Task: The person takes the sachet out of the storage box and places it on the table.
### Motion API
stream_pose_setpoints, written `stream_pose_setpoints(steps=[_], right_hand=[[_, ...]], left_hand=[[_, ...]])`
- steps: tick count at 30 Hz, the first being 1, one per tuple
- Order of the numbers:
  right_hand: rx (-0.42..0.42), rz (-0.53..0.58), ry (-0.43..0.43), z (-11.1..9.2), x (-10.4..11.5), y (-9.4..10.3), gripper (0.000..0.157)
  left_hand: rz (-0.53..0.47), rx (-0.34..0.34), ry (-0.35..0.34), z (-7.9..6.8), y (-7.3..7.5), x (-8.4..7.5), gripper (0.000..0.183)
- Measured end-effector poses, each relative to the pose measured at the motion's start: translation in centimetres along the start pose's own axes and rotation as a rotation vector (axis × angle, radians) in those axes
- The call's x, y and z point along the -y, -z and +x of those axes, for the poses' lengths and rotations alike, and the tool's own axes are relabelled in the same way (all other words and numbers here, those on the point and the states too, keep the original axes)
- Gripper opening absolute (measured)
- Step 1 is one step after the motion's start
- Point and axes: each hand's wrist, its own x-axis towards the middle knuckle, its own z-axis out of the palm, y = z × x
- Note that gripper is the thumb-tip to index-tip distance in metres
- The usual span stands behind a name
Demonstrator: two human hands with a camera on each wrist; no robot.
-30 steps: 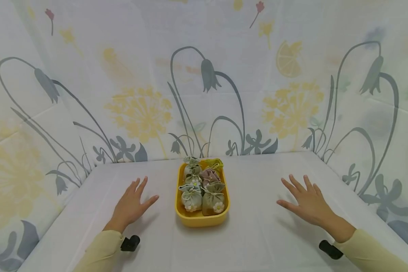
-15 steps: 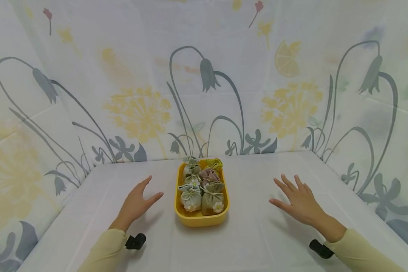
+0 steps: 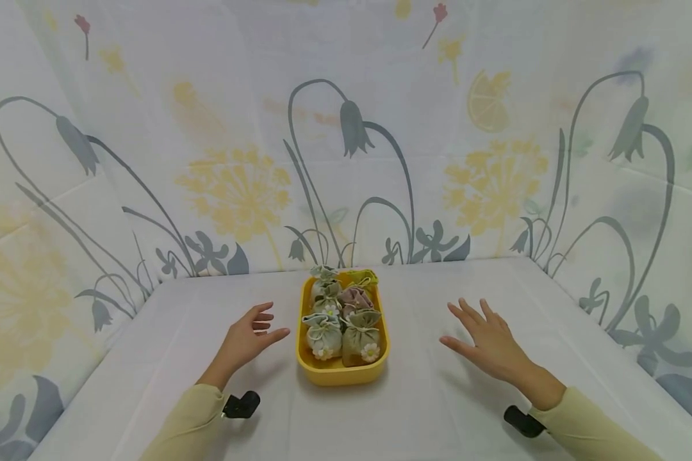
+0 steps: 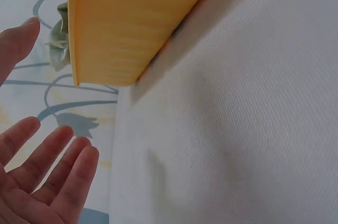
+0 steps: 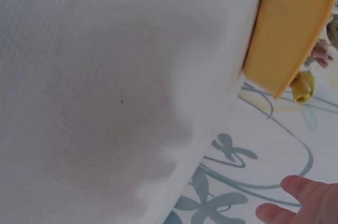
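Observation:
A yellow tray point(image 3: 343, 376) stands in the middle of the table, holding several small drawstring pouches. At its front are a pale green pouch point(image 3: 324, 336) and an olive pouch point(image 3: 361, 336), each with a white flower; behind them show a mauve pouch point(image 3: 355, 299) and a yellow-green one point(image 3: 362, 278). My left hand point(image 3: 247, 339) hovers just left of the tray, thumb toward it, fingers apart and holding nothing. Farther off on the right, my right hand point(image 3: 490, 346) is spread above the table with nothing in it. In the left wrist view the tray's side wall point(image 4: 121, 23) is close to the thumb.
A white cloth covers the table point(image 3: 415, 410). Behind and at both sides hangs a curtain point(image 3: 380, 179) printed with grey and yellow flowers. Each wrist carries a small black camera, one on the left point(image 3: 242, 405) and one on the right point(image 3: 523, 421).
Both hands have moved inward toward the tray, the left hand rightward and the right hand leftward. The tray and pouches have stayed in place.

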Motion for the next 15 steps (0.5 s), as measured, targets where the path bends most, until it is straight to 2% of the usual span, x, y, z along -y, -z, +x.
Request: stream_pose_setpoints(steps=[15], right_hand=[[0.011,0.056,-0.029,0.6,1.8,-1.0,0.072]], left_hand=[[-0.088,0.036,-0.016,0.5,-1.5,-1.0,0.071]])
